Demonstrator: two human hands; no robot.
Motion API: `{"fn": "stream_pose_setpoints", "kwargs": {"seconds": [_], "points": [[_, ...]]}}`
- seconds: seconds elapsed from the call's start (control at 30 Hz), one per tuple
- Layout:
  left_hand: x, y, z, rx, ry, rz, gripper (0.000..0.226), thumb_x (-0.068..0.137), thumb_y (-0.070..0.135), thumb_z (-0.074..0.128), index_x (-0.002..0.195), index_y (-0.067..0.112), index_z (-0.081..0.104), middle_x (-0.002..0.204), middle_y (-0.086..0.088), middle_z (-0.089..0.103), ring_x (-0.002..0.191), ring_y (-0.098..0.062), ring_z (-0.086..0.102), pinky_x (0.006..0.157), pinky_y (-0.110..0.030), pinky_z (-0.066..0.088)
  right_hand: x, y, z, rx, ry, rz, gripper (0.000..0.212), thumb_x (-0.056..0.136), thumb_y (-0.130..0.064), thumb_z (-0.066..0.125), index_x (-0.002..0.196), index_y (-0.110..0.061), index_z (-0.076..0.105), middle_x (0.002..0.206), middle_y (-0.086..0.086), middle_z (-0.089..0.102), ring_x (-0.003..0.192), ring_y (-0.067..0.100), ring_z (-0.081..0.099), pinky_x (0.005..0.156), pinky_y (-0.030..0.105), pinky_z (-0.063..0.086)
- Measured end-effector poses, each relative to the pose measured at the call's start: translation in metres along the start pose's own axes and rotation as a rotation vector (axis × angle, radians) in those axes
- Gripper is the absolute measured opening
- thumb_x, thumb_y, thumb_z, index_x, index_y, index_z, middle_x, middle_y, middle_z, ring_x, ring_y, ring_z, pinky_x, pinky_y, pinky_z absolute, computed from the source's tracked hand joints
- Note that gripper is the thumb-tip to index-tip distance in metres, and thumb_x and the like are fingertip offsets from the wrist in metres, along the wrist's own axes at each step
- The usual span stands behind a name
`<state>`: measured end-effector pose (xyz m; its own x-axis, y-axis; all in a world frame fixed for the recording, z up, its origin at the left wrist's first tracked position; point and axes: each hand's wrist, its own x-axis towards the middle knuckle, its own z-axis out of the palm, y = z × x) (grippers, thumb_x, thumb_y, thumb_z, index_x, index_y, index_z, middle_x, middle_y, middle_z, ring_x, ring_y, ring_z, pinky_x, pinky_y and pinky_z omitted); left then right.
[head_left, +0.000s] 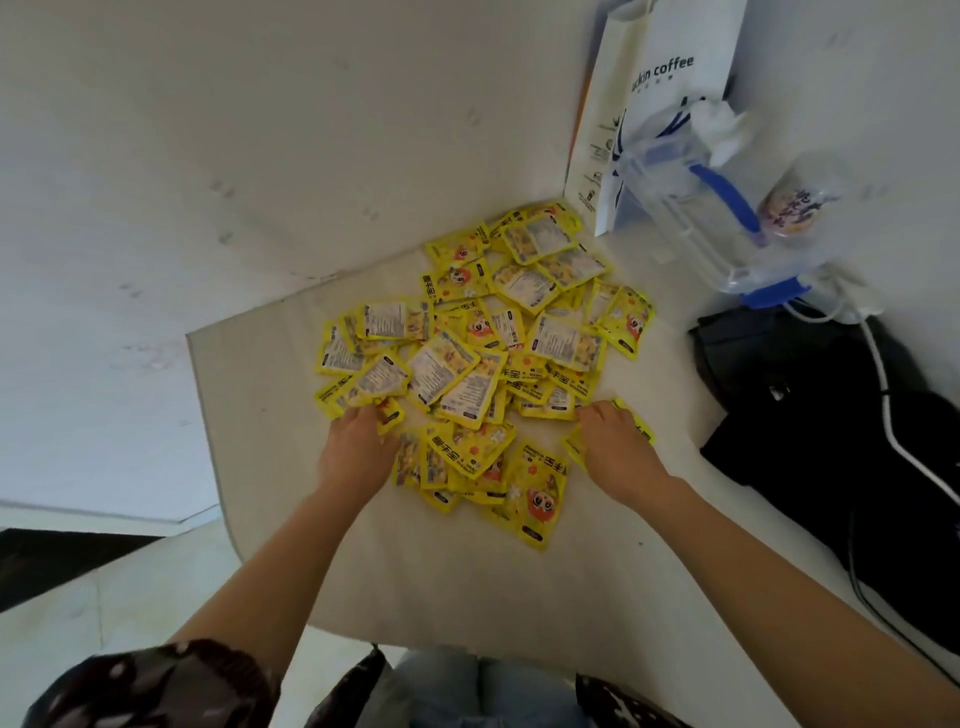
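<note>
left hand (358, 447) and right hand (618, 447) curl over yellow packets (457, 374) at the pile's near edge; rake inward evenly, keeping strays on the tabletop (467, 597).

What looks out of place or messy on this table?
The yellow packets lie in a loose overlapping heap, some face up, some face down, at all angles. Left hand and right hand touch its near edge. Nothing looks torn or spilled.

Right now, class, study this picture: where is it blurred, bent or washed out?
Head view: the wide lens bends the table edge; small print on the yellow packets is soft; left hand and right hand smear slightly; the clear container looks pale and hazy.
</note>
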<state>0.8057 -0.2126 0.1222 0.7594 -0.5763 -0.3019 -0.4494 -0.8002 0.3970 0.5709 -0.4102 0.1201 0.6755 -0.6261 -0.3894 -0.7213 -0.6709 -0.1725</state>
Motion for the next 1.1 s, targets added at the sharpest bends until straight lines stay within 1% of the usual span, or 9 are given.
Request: {"fn": "stream_pose_setpoints", "kwargs": {"seconds": [0.17,0.33,0.47,0.57,0.73,0.83,0.93,1.03,1.1], "points": [[0.045,-0.005,-0.017,0.002,0.022,-0.02,0.04,0.093,0.022,0.055,0.128,0.005,0.053,0.131,-0.018,0.053,0.125,-0.037,0.041,0.1,-0.047,0.037,0.022,0.015,0.002,-0.062,-0.077,-0.016,0.052,0.089,-0.017,0.052,0.139,-0.012,0.039,0.137,0.013,0.043,0.124,0.036,0.039,0.103,0.042,0.039],[0.069,-0.009,-0.017,0.037,-0.045,-0.033,0.04,0.095,0.025,0.047,0.129,0.006,0.049,0.131,-0.019,0.053,0.124,-0.038,0.041,0.097,-0.048,0.039,0.027,0.022,0.001,-0.141,-0.182,-0.026,0.07,0.082,-0.014,0.059,0.145,-0.015,0.029,0.147,0.008,0.035,0.135,0.036,0.028,0.11,0.042,0.034],[0.08,-0.007,-0.014,0.062,-0.081,-0.036,0.05,0.092,0.033,0.055,0.134,0.008,0.045,0.137,-0.016,0.046,0.127,-0.038,0.037,0.102,-0.049,0.036,0.025,0.028,-0.002,-0.169,-0.166,-0.057,0.06,0.089,-0.013,0.053,0.144,-0.022,0.032,0.149,0.003,0.031,0.138,0.035,0.024,0.112,0.043,0.029],[0.084,-0.007,-0.012,0.091,-0.086,-0.03,0.057,0.09,0.037,0.058,0.137,0.009,0.043,0.138,-0.016,0.042,0.127,-0.038,0.034,0.103,-0.049,0.035,0.024,0.029,-0.004,-0.148,-0.139,-0.046,0.056,0.09,-0.011,0.049,0.142,-0.027,0.036,0.148,0.002,0.033,0.136,0.035,0.025,0.109,0.041,0.029],[0.084,-0.003,-0.01,0.133,-0.064,-0.021,0.065,0.082,0.035,0.07,0.136,0.01,0.043,0.136,-0.017,0.042,0.127,-0.038,0.033,0.101,-0.048,0.037,0.028,0.026,-0.011,-0.158,-0.177,0.015,0.064,0.084,-0.015,0.057,0.142,-0.031,0.034,0.135,0.007,0.039,0.129,0.034,0.029,0.107,0.04,0.026],[0.08,-0.005,-0.008,0.101,-0.056,-0.042,0.072,0.08,0.039,0.072,0.138,0.009,0.042,0.135,-0.018,0.041,0.126,-0.039,0.033,0.104,-0.048,0.034,0.028,0.026,-0.013,-0.196,-0.192,0.039,0.059,0.081,-0.021,0.063,0.136,-0.028,0.043,0.13,0.006,0.042,0.126,0.032,0.032,0.106,0.04,0.027],[0.076,-0.01,-0.005,0.107,-0.051,-0.022,0.072,0.078,0.045,0.074,0.131,0.003,0.047,0.129,-0.021,0.044,0.121,-0.041,0.037,0.102,-0.048,0.033,0.027,0.024,-0.014,-0.231,-0.218,0.044,0.052,0.079,-0.025,0.069,0.128,-0.028,0.051,0.127,0.004,0.044,0.127,0.03,0.031,0.109,0.045,0.023],[0.07,-0.016,-0.004,0.096,-0.037,0.027,0.068,0.073,0.045,0.078,0.119,0.003,0.052,0.119,-0.019,0.049,0.113,-0.04,0.042,0.095,-0.047,0.037,0.024,0.018,-0.016,-0.24,-0.266,0.046,0.05,0.078,-0.024,0.07,0.125,-0.028,0.052,0.122,0.002,0.047,0.127,0.029,0.034,0.111,0.057,0.015],[0.065,-0.021,-0.004,0.072,-0.013,0.051,0.062,0.072,0.044,0.079,0.111,0.003,0.053,0.11,-0.018,0.052,0.108,-0.039,0.046,0.088,-0.047,0.04,0.022,0.012,-0.019,-0.214,-0.297,0.032,0.047,0.079,-0.023,0.07,0.122,-0.027,0.052,0.116,0.0,0.054,0.123,0.025,0.04,0.112,0.061,0.011]]}}
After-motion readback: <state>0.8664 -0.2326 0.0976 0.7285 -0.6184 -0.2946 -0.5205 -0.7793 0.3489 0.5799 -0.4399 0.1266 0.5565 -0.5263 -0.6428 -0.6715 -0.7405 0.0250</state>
